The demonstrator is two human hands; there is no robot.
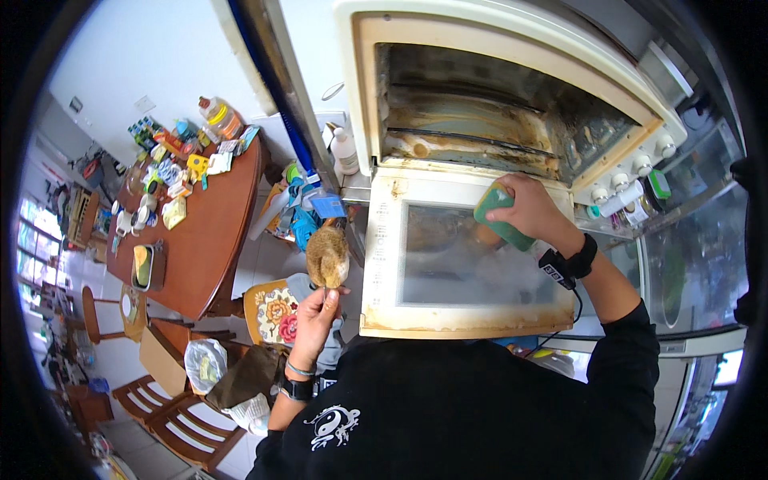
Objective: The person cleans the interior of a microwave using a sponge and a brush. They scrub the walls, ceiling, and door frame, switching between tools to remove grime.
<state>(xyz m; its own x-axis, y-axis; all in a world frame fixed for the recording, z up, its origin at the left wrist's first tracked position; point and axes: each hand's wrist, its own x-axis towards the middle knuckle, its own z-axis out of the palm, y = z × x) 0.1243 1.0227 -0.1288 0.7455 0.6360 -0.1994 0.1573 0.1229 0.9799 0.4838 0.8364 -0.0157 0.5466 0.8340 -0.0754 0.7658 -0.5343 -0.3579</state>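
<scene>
A cream toaster oven [360, 90] stands before me with its glass door [468, 264] folded down towards my body. Brown grime marks the oven's cavity and the door's frame; whitish smears cover the glass. My right hand [525, 207] grips a green-and-yellow scouring sponge [504, 216] at the upper right part of the door glass. Left of the door, my left hand [318, 312] pinches the thin end of a brown, fuzzy object [327, 255], possibly a worn scrubber; its exact kind is unclear. A cable runs from the device at my right wrist.
White knobs [642, 163] line the oven's right side, near small containers. A white bottle [344, 151] stands at its left. Further left are a stool with a floral seat [279, 312], a wooden table [204, 240] crowded with goods, and wooden chairs [186, 420].
</scene>
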